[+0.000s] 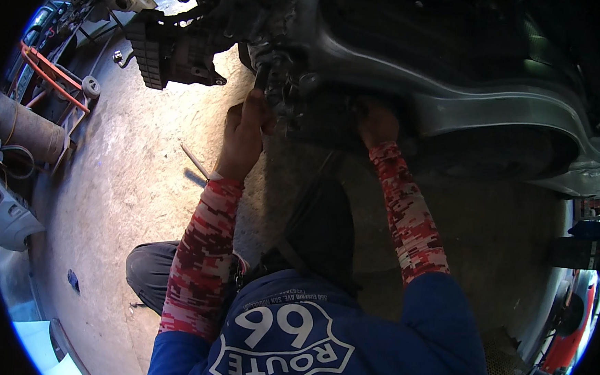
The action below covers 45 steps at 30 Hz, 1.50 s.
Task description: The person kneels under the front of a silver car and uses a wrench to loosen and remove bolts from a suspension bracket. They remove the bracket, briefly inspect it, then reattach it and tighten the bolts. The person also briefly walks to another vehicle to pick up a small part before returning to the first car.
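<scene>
I sit at the lower body of a silver-grey car [416, 84], whose dark underside parts lie in deep shadow. My left hand [243, 139] is raised to the exposed mechanical parts [283, 76]. Its fingers close around the lower end of a dark, narrow bar-like piece [260, 78]; whether that is a tool or part of the car cannot be made out. Farther right, my right hand [377, 123] reaches under the bodywork beside a dark panel [325, 113]. Shadow and the car hide its fingertips and anything they touch.
A black plastic housing [158, 52] juts out at upper left. On the lit concrete floor [129, 170] lies a thin rod [194, 160]. Along the left stand an orange frame [56, 69] with a wheel, a rusty drum [25, 126] and a grey panel [13, 218].
</scene>
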Motion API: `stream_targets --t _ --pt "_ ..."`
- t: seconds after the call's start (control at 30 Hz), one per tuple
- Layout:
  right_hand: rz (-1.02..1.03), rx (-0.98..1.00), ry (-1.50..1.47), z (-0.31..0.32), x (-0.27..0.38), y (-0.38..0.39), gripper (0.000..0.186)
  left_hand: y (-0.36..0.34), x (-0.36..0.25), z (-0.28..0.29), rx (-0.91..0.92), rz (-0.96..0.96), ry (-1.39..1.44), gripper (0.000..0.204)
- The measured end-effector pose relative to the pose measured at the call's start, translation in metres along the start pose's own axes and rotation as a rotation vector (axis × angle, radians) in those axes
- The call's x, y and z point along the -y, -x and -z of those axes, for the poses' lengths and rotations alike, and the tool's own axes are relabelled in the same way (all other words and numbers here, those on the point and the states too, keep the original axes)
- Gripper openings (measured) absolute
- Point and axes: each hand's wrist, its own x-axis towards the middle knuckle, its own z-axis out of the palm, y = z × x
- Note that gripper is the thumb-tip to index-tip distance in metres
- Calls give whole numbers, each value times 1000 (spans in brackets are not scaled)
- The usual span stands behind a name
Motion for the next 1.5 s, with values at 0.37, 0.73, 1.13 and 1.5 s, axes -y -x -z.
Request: stream_targets --t 0.37,0.73,1.13,1.5 --pt "218 -216 6 -19 28 15 23 1 4 -1 1 10 11 53" --pt "371 -174 101 -12 34 11 38 3 -1 -10 -117 -164 -160 40" --pt "343 -154 75 -40 50 26 37 5 -14 -30 24 261 994 34" --pt "308 -340 -99 -31 53 26 35 18 -3 -34 -140 248 899 31"
